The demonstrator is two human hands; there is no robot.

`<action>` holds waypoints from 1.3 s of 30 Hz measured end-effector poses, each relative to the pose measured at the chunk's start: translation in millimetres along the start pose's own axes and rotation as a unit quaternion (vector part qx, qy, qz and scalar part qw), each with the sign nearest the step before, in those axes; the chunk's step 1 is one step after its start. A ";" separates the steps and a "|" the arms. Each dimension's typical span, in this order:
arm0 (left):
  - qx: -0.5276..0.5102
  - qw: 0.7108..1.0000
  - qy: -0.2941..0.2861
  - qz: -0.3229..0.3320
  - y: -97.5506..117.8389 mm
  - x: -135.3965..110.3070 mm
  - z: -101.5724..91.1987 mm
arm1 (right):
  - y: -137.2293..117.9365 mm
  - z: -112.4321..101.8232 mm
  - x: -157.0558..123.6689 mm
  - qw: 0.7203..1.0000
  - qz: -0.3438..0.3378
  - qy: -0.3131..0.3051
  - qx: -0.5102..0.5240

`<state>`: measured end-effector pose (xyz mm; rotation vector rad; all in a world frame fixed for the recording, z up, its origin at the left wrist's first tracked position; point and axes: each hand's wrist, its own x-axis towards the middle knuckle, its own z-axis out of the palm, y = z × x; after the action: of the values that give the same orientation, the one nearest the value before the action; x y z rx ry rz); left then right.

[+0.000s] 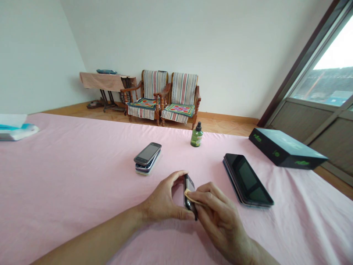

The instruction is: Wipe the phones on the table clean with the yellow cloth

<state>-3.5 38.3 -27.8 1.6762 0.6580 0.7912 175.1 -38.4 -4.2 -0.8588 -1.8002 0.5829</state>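
A small dark mobile phone (190, 184) is tilted up on its long edge above the pink cloth. My left hand (162, 200) grips it by its two ends, fingers at the top and thumb at the bottom. My right hand (220, 217) is closed on a yellowish cloth (188, 193) and presses it against the face of the phone. Most of the cloth is hidden by my right fingers. Left of the hands lies a stack of phones (148, 154), a silver-edged touch phone on top. To the right is a stack of tablets (246, 180), the top one with a black screen.
A green spray bottle (196, 136) with a black top stands behind the hands. A black box (286, 147) with green print sits at the far right. At the left edge is a white and blue packet (16, 129). Two wooden chairs (179, 94) stand beyond the pink-covered surface (82, 176).
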 end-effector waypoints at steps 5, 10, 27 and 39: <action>-0.063 0.998 0.007 0.004 3.0 1.6 0.6 | 1.4 3.1 -2.6 0.998 0.043 0.044 0.006; 0.053 0.998 0.025 0.023 7.4 -2.2 4.0 | 8.9 7.1 -4.8 0.994 0.093 0.056 0.031; 0.150 0.984 0.084 0.035 18.3 1.1 6.8 | -3.8 5.0 -2.7 0.995 -0.047 0.061 -0.063; 0.053 0.994 0.094 0.024 -0.5 2.6 2.8 | -2.9 -0.3 -2.4 0.992 -0.085 0.034 -0.088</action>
<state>0.3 38.8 -28.3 1.7319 0.8047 0.9718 175.1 -42.1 -3.4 -0.8225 -1.8587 0.2855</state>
